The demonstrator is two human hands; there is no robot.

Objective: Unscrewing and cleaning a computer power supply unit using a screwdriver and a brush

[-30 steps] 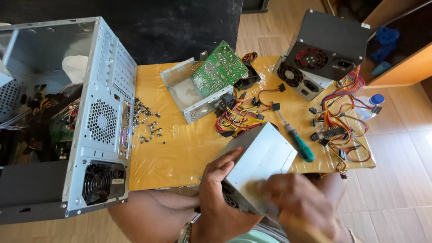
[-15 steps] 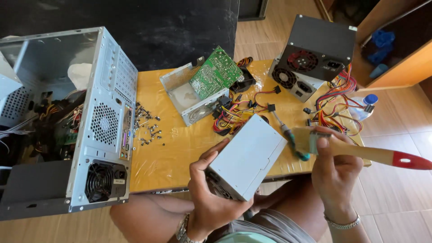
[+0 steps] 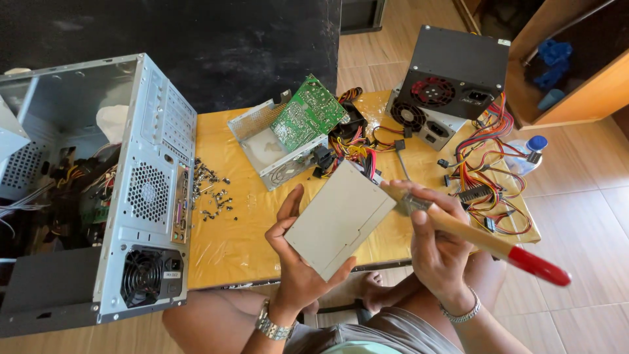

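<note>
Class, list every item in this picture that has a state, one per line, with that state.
Grey metal box: held up in left hand.
Brush: gripped by right hand.
Computer case: side open.
Small metal housing: opened, circuit board tilted out.
Screws: loose on table.

Left hand (image 3: 298, 262) is gripping a matt grey sheet-metal box (image 3: 339, 219), smooth finish. Right hand (image 3: 436, 246) is holding a brush with bare wood handle (image 3: 468, 231), glossy red tip. Worktop (image 3: 236, 236) is showing yellow wood under shiny clear film. Left of the box, computer case (image 3: 147, 196) is looking like dull perforated steel. Behind the box, green circuit board (image 3: 308, 115) is sitting semi-gloss.
</note>
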